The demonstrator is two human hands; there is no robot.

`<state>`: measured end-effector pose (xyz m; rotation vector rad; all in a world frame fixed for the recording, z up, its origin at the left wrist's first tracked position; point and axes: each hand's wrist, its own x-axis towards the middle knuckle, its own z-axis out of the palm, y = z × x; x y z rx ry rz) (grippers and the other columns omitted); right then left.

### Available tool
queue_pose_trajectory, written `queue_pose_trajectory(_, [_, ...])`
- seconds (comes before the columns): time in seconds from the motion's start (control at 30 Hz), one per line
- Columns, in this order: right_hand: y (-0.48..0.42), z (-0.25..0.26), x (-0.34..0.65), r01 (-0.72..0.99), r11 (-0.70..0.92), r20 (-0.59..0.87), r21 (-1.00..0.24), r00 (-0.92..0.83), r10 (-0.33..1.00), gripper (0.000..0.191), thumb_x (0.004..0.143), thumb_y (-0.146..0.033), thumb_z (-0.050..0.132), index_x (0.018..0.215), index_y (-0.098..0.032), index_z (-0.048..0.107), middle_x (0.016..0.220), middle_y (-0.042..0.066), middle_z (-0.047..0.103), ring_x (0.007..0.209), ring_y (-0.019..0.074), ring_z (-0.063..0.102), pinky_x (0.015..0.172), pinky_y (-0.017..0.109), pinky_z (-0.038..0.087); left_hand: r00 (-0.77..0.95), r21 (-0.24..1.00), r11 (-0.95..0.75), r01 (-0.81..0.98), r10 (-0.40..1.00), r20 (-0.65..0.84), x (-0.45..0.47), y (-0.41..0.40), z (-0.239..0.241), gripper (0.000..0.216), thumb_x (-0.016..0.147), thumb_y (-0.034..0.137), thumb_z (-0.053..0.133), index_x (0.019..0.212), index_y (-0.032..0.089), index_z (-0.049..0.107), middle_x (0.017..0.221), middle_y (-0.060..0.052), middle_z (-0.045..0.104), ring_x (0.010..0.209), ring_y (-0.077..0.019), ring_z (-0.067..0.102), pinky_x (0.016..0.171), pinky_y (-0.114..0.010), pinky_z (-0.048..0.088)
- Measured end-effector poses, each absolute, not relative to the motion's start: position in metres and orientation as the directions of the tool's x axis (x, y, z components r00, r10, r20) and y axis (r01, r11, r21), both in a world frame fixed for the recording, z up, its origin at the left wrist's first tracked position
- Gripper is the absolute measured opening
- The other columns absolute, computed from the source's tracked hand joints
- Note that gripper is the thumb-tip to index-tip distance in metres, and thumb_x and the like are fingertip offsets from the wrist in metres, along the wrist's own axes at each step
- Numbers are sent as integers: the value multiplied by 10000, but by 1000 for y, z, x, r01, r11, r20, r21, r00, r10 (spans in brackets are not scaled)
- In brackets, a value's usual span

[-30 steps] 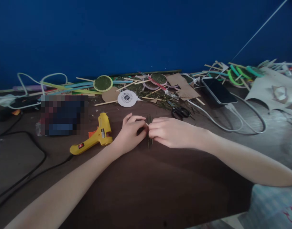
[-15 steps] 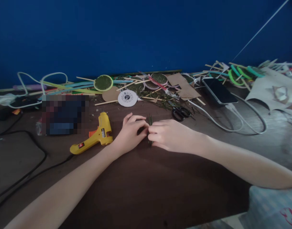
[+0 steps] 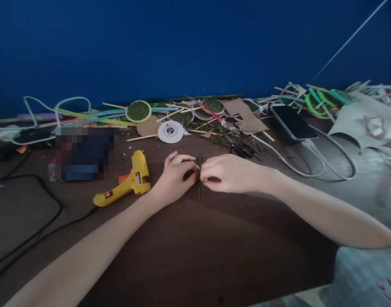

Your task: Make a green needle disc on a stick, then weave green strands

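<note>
Thin dark green strips, like pine needles or grass blades [image 3: 200, 189], stand out between my hands, running away from me along the tabletop. My left hand [image 3: 179, 174] is closed in a pinch at their left side, thumb and index finger curled together, the other fingers raised. From the right, my right hand [image 3: 225, 172] pinches the same strips, its fingertips close to the left ones. The exact contact is hidden by the fingers. Left of my left hand lies a yellow glue gun [image 3: 136, 179]. Black-handled scissors [image 3: 243, 150] rest behind my right hand.
A white printed disc [image 3: 171, 131], sticks, green-filled rings [image 3: 138, 111] and cardboard [image 3: 246, 115] are heaped along the blue wall. A phone [image 3: 294, 121] with a white cable lies right. At left are a pixelated dark object [image 3: 86, 155] and black cords [image 3: 54, 200].
My right hand has shifted slightly up and its lower fingers have drawn in, uncovering more of the green strips' near ends. My left hand stays almost still.
</note>
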<state>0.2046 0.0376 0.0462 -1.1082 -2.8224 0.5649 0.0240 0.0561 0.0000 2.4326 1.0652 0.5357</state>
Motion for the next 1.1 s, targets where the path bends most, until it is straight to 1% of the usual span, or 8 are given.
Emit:
queue_pose_trajectory(0.1, [49, 46, 213, 576, 614, -3, -540, -731, 683, 111, 779, -123, 514, 725, -154, 606, 747, 13, 623, 686, 111, 539, 657, 237, 384, 627, 531, -603, 595, 762, 163, 24, 56, 2, 108, 791, 149, 491, 767, 202, 582, 928, -13, 646, 1108, -177, 518, 1087, -466, 166])
queue_pose_trajectory(0.2, [56, 43, 221, 578, 554, 67, -599, -654, 754, 87, 764, -145, 508, 727, -162, 585, 726, 1, 598, 644, 100, 501, 617, 227, 371, 627, 530, -602, 597, 762, 159, 24, 55, 3, 125, 817, 181, 473, 767, 204, 586, 909, -9, 651, 1118, -185, 512, 1089, -478, 168])
queue_pose_trajectory(0.27, [60, 41, 224, 604, 495, 57, -624, -597, 801, 81, 760, -166, 508, 730, -165, 584, 710, -3, 595, 628, 99, 493, 605, 228, 367, 628, 522, -606, 600, 761, 163, 25, 55, 4, 139, 825, 188, 466, 776, 203, 595, 916, -16, 652, 1125, -189, 508, 1089, -483, 173])
queue_pose_trajectory(0.43, [66, 36, 227, 674, 358, -49, -646, -505, 862, 77, 744, -180, 519, 727, -163, 592, 681, -6, 601, 599, 99, 494, 600, 236, 366, 623, 512, -612, 602, 762, 179, 25, 55, 4, 142, 819, 168, 474, 772, 209, 601, 922, -15, 646, 1108, -177, 517, 1093, -477, 179])
queue_pose_trajectory(0.57, [69, 32, 227, 702, 320, -51, -636, -452, 891, 81, 743, -178, 514, 713, -160, 587, 689, 1, 608, 619, 106, 505, 622, 245, 373, 627, 516, -617, 595, 758, 183, 25, 54, 4, 149, 821, 166, 468, 765, 211, 599, 913, -5, 647, 1107, -175, 515, 1095, -476, 175])
queue_pose_trajectory(0.8, [69, 31, 225, 682, 295, -45, -670, -434, 900, 118, 775, -218, 506, 744, -153, 600, 724, 6, 616, 651, 109, 516, 646, 252, 374, 682, 501, -667, 551, 706, 189, 22, 52, 6, 125, 835, 243, 490, 812, 224, 612, 914, 23, 683, 1132, -193, 489, 1089, -480, 140])
queue_pose_trajectory(1.0, [69, 33, 224, 612, 251, -75, -750, -456, 887, 148, 785, -261, 519, 767, -143, 607, 758, 16, 638, 696, 117, 542, 666, 253, 379, 712, 504, -680, 533, 682, 167, 20, 52, 8, 212, 862, 332, 460, 872, 256, 657, 964, 24, 685, 1163, -217, 455, 1080, -492, 120])
queue_pose_trajectory(1.1, [69, 32, 224, 597, 230, -88, -769, -456, 886, 150, 786, -260, 521, 775, -142, 613, 757, 11, 639, 703, 115, 541, 671, 250, 378, 717, 509, -679, 529, 678, 160, 20, 52, 8, 227, 869, 334, 429, 884, 245, 638, 979, 12, 672, 1176, -214, 440, 1085, -488, 114])
